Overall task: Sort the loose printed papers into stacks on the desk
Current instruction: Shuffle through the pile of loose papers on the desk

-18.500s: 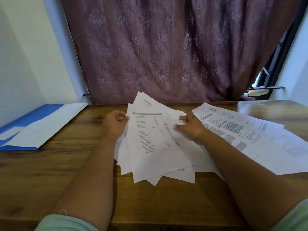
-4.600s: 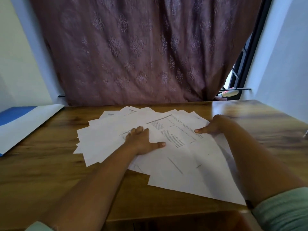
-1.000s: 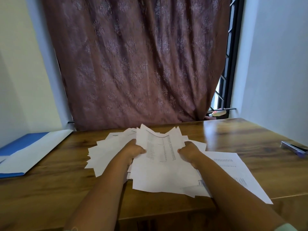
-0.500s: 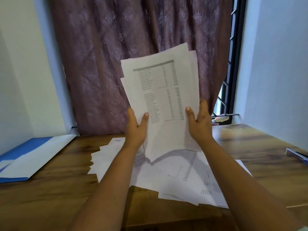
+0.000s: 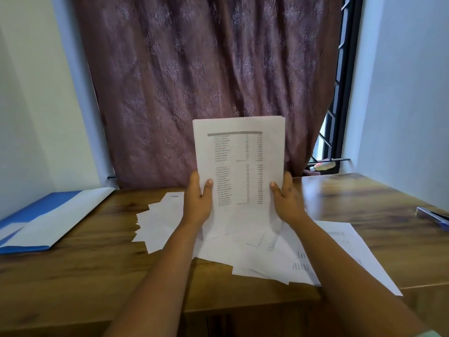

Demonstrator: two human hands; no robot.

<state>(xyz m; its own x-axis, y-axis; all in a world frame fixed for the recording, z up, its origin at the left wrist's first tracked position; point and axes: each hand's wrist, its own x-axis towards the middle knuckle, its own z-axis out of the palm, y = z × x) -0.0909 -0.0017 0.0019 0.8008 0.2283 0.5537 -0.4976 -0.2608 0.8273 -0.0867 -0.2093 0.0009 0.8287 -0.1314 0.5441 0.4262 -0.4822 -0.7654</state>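
A squared-up bundle of printed papers stands upright in the middle of the view, its lower edge down among the sheets on the desk. My left hand grips its left edge, thumb on the front. My right hand grips its right edge the same way. The top sheet shows a table of small print. More loose papers lie fanned out on the wooden desk to the left, and other loose sheets spread to the right under my right forearm.
A blue and white folder lies at the desk's left end. A dark pen-like object sits near the right edge. A patterned curtain hangs behind the desk, with a barred window to its right.
The lifted bundle has come down from in front of the curtain to stand on the desk, and its sheets are now aligned. Both hands still hold its sides.
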